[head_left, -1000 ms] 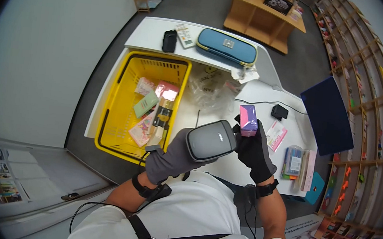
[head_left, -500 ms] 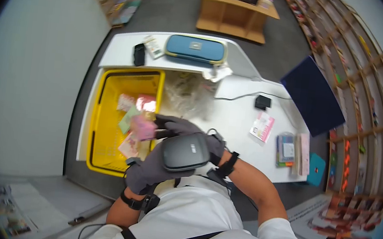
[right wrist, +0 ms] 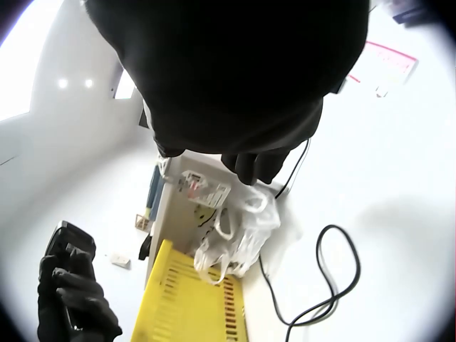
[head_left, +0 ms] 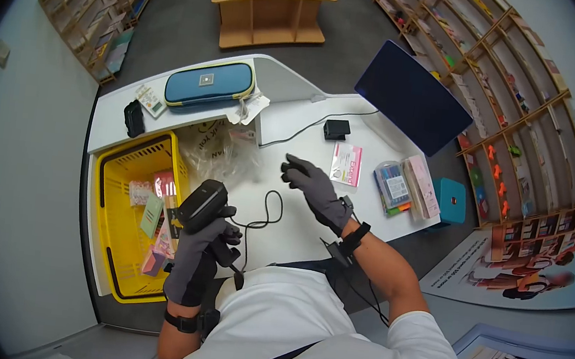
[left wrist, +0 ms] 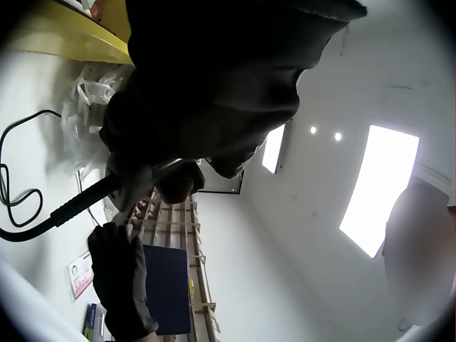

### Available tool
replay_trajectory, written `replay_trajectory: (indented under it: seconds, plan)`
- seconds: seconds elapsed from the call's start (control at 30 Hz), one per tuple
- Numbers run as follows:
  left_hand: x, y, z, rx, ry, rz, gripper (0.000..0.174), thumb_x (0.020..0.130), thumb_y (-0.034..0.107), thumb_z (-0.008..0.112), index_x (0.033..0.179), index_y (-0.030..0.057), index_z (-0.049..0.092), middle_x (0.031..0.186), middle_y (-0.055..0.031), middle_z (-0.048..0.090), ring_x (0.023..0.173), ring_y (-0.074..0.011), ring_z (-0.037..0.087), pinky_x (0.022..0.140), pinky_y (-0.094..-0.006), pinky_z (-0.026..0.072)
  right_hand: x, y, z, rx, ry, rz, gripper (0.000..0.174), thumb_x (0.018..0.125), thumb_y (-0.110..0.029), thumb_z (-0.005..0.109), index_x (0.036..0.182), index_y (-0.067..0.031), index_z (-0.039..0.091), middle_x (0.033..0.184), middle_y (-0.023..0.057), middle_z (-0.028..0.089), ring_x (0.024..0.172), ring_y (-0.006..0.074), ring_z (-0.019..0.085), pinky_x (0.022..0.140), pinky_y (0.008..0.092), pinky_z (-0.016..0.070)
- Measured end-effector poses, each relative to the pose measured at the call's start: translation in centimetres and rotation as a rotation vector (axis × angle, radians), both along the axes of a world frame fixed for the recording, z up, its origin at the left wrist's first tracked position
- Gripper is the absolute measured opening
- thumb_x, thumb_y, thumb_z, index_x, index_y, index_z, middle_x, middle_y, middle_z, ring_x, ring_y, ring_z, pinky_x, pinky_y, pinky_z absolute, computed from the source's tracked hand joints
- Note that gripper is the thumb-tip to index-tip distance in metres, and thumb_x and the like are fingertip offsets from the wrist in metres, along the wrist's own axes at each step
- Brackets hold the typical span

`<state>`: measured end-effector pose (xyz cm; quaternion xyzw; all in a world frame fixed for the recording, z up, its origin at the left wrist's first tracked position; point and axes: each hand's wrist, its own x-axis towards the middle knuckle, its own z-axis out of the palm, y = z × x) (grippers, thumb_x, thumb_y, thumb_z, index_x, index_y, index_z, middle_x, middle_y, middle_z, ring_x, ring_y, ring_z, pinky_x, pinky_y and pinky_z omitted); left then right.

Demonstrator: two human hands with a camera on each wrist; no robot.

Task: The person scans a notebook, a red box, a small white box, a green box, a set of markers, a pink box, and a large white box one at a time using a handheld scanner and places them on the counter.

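Note:
My gloved left hand (head_left: 191, 264) grips a dark handheld barcode scanner (head_left: 202, 205) by its handle, close to the right side of the yellow basket (head_left: 105, 212). The scanner's black cord (left wrist: 80, 203) runs from the handle onto the counter. A purple-and-pink box (head_left: 152, 261) lies in the basket, near its front end, beside a pale green packet (head_left: 151, 215) and several pink packets. Over the white counter, my gloved right hand (head_left: 316, 191) is empty, its fingers loosely bent. Just beyond it lies a pink-and-white packet (head_left: 346, 165).
Crumpled clear plastic bags (head_left: 222, 158) sit beside the basket. A blue case (head_left: 210, 84), a calculator (head_left: 150, 100) and a black item (head_left: 134, 119) lie on the raised ledge. At the right stand a dark monitor (head_left: 414, 98), a marker set (head_left: 393, 186) and a teal box (head_left: 450, 200).
My right hand carried the purple-and-pink box from beside the scanner leftward into the basket, let it go and moved back right. The left hand keeps the scanner, now tilted. The head view has turned.

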<state>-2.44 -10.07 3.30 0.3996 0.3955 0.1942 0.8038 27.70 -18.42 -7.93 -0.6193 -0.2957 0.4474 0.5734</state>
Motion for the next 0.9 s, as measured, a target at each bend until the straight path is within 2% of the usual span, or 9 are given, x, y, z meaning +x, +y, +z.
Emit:
replay_trajectory:
  seconds: [0.1,0.17,0.2,0.33,0.43,0.57,0.73,0.83,0.9]
  plan:
    - [0.5,0.3,-0.1,-0.041,-0.024,0.07,0.038,0.104,0.023,0.069,0.137,0.0051,0.068,0.104,-0.0078,0.074,0.097,-0.0218,0.073,0.075,-0.0414,0.061,3.7,-2.3,-2.1,-0.074,-0.169,-0.193,0.067,0.101,-0.031,0.071,0.157,0.0019,0.054,0.13,0.0111,0.074,0.111,0.0163,0.071,0.097,0.0313,0.0564]
    - [0.5,0.7,-0.4,-0.078,-0.054,0.135,0.04,0.108,0.028,0.065,0.142,0.0076,0.066,0.108,-0.0075,0.073,0.102,-0.0253,0.073,0.08,-0.0461,0.0605,6.1,-4.1,-3.9,-0.249,-0.453,-0.353,0.074,0.093,-0.036,0.078,0.154,-0.0005,0.057,0.129,0.014,0.075,0.111,0.0234,0.073,0.098,0.0357,0.0573]
    - [0.5,0.9,-0.4,-0.077,-0.054,0.133,0.04,0.108,0.028,0.065,0.142,0.0076,0.066,0.108,-0.0075,0.073,0.102,-0.0253,0.073,0.08,-0.0461,0.0605,6.8,-4.9,-3.9,-0.248,-0.453,-0.356,0.074,0.093,-0.036,0.078,0.154,-0.0005,0.057,0.129,0.014,0.075,0.111,0.0234,0.073,0.098,0.0357,0.0573]
    - [0.6,1.3,-0.9,-0.063,-0.052,0.223,0.041,0.111,0.031,0.061,0.147,0.0099,0.063,0.117,-0.0058,0.071,0.107,-0.0249,0.071,0.082,-0.0459,0.0602,9.7,-9.0,-4.1,-0.431,-0.747,-0.5,0.084,0.084,-0.039,0.083,0.155,-0.0028,0.056,0.135,0.0198,0.071,0.122,0.0332,0.07,0.107,0.0411,0.0541]
    - [0.2,1.6,-1.8,-0.023,-0.025,0.294,0.038,0.112,0.03,0.06,0.147,0.0148,0.062,0.118,-0.0029,0.068,0.1,-0.0194,0.07,0.079,-0.0456,0.0592,13.2,-12.9,-8.8,-0.478,-1.293,-0.581,0.095,0.079,-0.042,0.083,0.16,-0.0042,0.049,0.152,0.0234,0.059,0.14,0.039,0.058,0.119,0.0457,0.0455]
    - [-0.1,1.5,-2.2,0.019,-0.022,0.256,0.039,0.113,0.031,0.059,0.147,0.0148,0.061,0.116,-0.0022,0.068,0.1,-0.0189,0.069,0.078,-0.0447,0.0585,14.5,-17.0,-9.0,-0.805,-1.37,-0.54,0.093,0.078,-0.033,0.081,0.159,-0.0061,0.046,0.161,0.0216,0.048,0.147,0.0417,0.048,0.122,0.0506,0.0415]
    - [1.3,0.7,-1.1,-0.026,0.004,0.265,0.039,0.112,0.03,0.059,0.148,0.0147,0.061,0.115,-0.002,0.068,0.1,-0.0188,0.069,0.077,-0.0443,0.0582,14.8,-18.9,-7.9,-1.078,-1.245,-0.338,0.095,0.082,-0.038,0.075,0.165,-0.006,0.041,0.167,0.0229,0.04,0.154,0.0399,0.041,0.127,0.0482,0.0362]
    - [1.5,0.5,-1.4,-0.087,0.017,0.24,0.04,0.111,0.028,0.061,0.149,0.0144,0.06,0.114,-0.0022,0.068,0.1,-0.0188,0.069,0.078,-0.045,0.0589,16.4,-19.4,-11.2,-1.033,-1.42,-0.352,0.09,0.082,-0.031,0.077,0.162,-0.0091,0.042,0.162,0.0193,0.045,0.147,0.0413,0.048,0.117,0.0536,0.0447]
    - [1.2,0.3,-1.5,-0.087,0.039,0.234,0.04,0.111,0.028,0.062,0.149,0.0144,0.06,0.114,-0.0025,0.069,0.1,-0.0188,0.069,0.079,-0.0451,0.0594,15.6,-19.5,-11.7,-1.055,-1.421,-0.336,0.088,0.083,-0.03,0.077,0.161,-0.0092,0.043,0.161,0.0191,0.046,0.146,0.0412,0.048,0.116,0.0541,0.0456]
